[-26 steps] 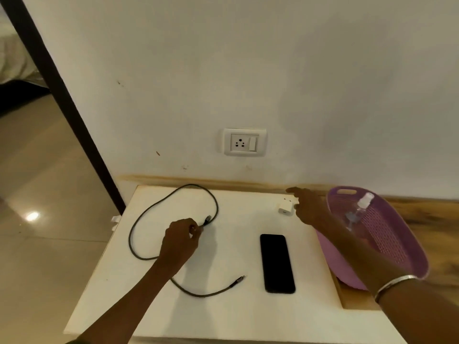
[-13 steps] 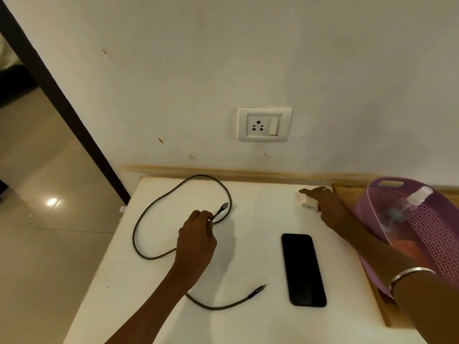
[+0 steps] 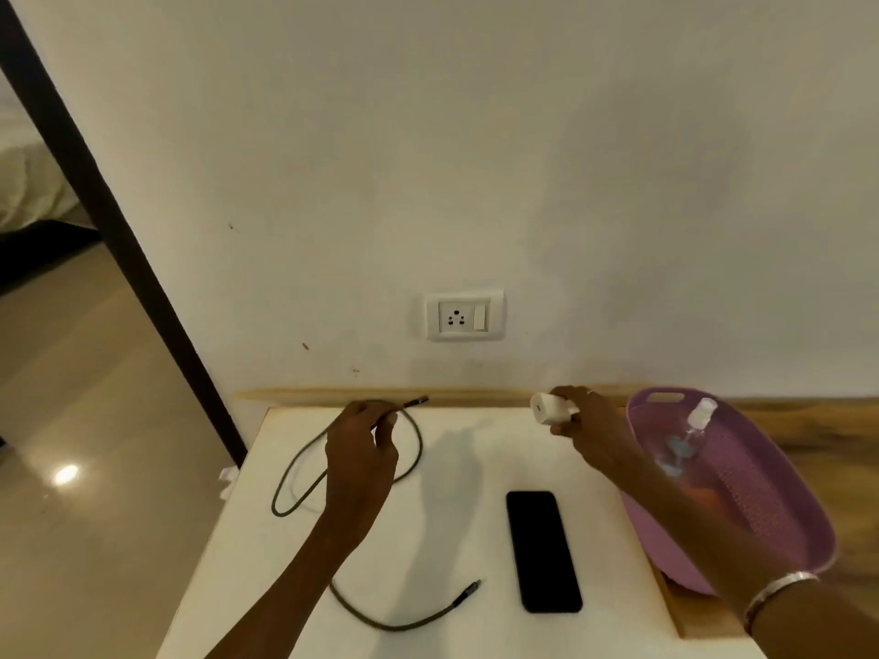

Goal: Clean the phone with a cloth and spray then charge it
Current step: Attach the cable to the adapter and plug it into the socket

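A black phone lies face up on the white table. My left hand pinches one end of the grey charging cable, lifted off the table with its plug pointing right. The cable's other plug lies near the phone. My right hand grips the white charger adapter, raised above the table's back edge, port facing left. A clear spray bottle lies in the purple basket.
A white wall socket with a switch is mounted on the wall above the table's back edge. A dark door frame slants down at the left beside tiled floor. Something orange shows dimly in the basket under my right forearm.
My right hand has picked the adapter up off the table. My left hand has lifted the cable end higher and towards the wall. The camera view has tilted.
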`<state>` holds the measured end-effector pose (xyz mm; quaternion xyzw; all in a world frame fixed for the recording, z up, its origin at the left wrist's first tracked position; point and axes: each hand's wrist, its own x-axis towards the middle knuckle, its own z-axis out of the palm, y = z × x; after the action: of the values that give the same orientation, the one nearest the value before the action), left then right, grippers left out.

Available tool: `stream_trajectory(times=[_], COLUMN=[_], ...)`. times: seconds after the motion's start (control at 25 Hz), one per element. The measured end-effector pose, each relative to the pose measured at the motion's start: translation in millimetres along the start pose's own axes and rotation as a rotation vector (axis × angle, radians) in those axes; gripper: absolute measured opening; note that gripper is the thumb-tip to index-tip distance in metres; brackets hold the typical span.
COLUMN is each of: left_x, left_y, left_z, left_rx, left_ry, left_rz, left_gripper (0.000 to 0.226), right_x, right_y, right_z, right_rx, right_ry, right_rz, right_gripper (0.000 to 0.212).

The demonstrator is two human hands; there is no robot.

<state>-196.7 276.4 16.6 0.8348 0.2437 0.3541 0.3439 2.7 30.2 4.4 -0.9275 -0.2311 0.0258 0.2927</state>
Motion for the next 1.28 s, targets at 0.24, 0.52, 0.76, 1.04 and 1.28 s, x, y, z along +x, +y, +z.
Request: stream_trajectory(times=[0.24,0.52,0.76,1.04,1.28], left_x=[29,29,20,7,2], left_y=[86,156,170,167,174], left_z=[-44,-84,-98,-93,-84], left_rx=[-0.186,-0.146,-0.067,0.003,-0.070], left_ry=[0.045,0.051,-0.001,-0.104,-0.084], left_rz=[0.226,0.513,0.574,0.523,0.464], left_gripper=[0.010,0.010,0.012,0.019,0.013], right_x=[-43,-83,-103,-115,-112], right_y=[-84,-150,-156,-154,-151], right_z=[-72,-126,-139,-136,-137], right_rx=[0.207,0.196,0.178,0.107,0.111], right_ry=[0.030,0.022,0.033,0.018,0.018], right_rz=[-0.112,-0.209,-0.214,-0.174,-0.172], right_gripper=[0.047,0.034,0.031,0.039,0.039])
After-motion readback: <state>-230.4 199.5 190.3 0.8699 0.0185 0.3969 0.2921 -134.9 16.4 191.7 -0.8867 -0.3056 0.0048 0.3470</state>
